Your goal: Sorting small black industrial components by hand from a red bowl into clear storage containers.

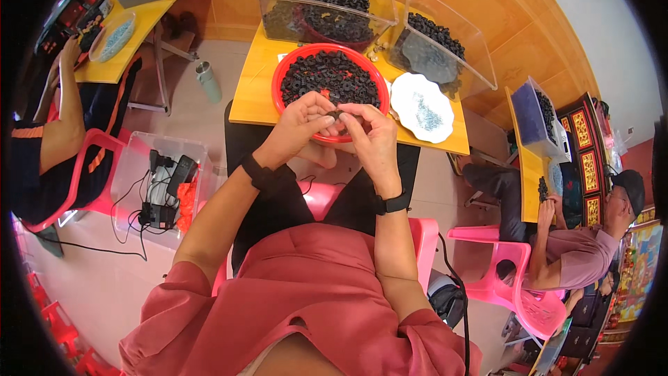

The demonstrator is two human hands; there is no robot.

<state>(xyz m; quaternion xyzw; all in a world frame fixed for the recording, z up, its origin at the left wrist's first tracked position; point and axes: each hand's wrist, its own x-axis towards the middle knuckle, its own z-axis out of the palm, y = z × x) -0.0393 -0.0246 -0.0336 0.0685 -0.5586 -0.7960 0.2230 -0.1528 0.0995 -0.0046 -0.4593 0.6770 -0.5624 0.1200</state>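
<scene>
My left hand (303, 124) and my right hand (372, 141) meet over the near rim of a red basin (280, 101). Both are closed, thumbs and fingertips pinched around a small dark part (335, 115), largely covered by the fingers. It resembles the many small black ring-like pieces (327, 76) heaped in the basin, though its exact kind is too small to tell. Right of the basin, a white scalloped plate (407, 90) holds a spread of tiny silvery-blue pieces (430, 118).
Two clear plastic bins (268, 14) (480, 63) of black pieces stand at the back of the yellow table (247, 101). Co-workers sit at tables left and right. A clear box (129, 160) with cables and a green tumbler (207, 80) stand on the floor at left.
</scene>
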